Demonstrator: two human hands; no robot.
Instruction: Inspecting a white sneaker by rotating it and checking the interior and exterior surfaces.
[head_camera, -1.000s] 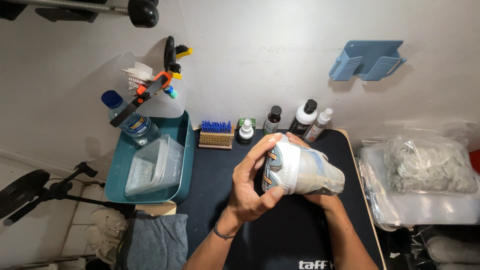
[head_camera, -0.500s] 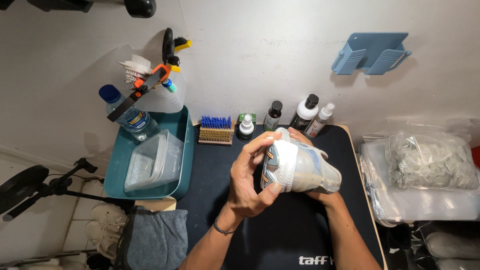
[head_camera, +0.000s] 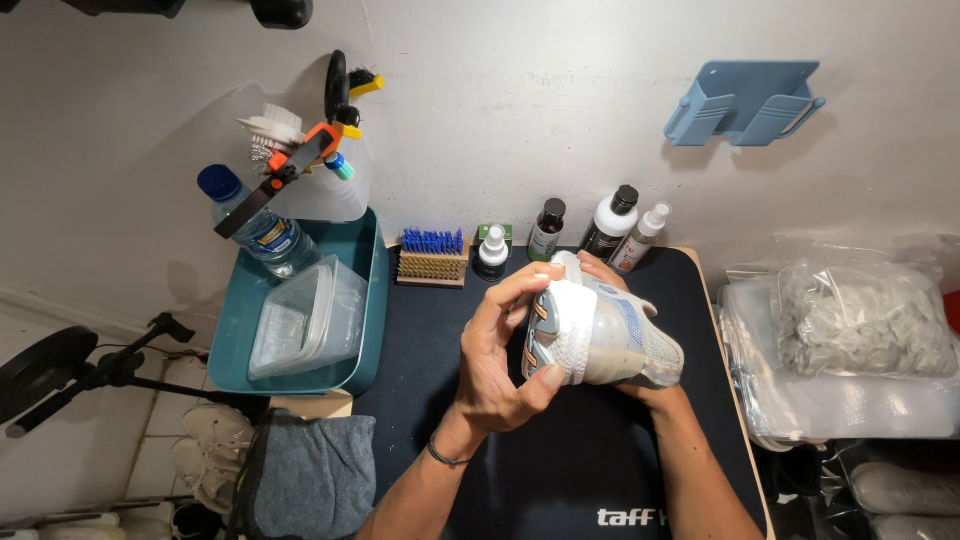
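Two bare hands hold a pale sneaker up over the dark mat that covers the table, roughly above the mat's middle. The left hand is curled around the shoe's near end, its fingers arched over the top edge and the thumb pressed against the white fabric, so the hand is closed on the shoe rather than spread. The right hand sits underneath and behind the shoe, mostly hidden by it; a few of its fingertips show past the far edge near the top, and it too is wrapped on the shoe, cradling it from below. The shoe lies on its side, white and light blue with small orange accents. To the left, hanging below the table edge, is a folded grey towel, and beyond that a teal tub holding a clear plastic container and a water bottle with a blue cap. A clear jug stuffed with brushes and an orange clamp stands at the tub's far end. Along the back of the mat, against the wall, are a wooden brush with blue bristles, a small white spray bottle, a dark bottle, a white bottle with a black cap and a slim spray bottle. To the right lie clear plastic bags on a lidded bin. A blue wall holder is mounted on the wall above.
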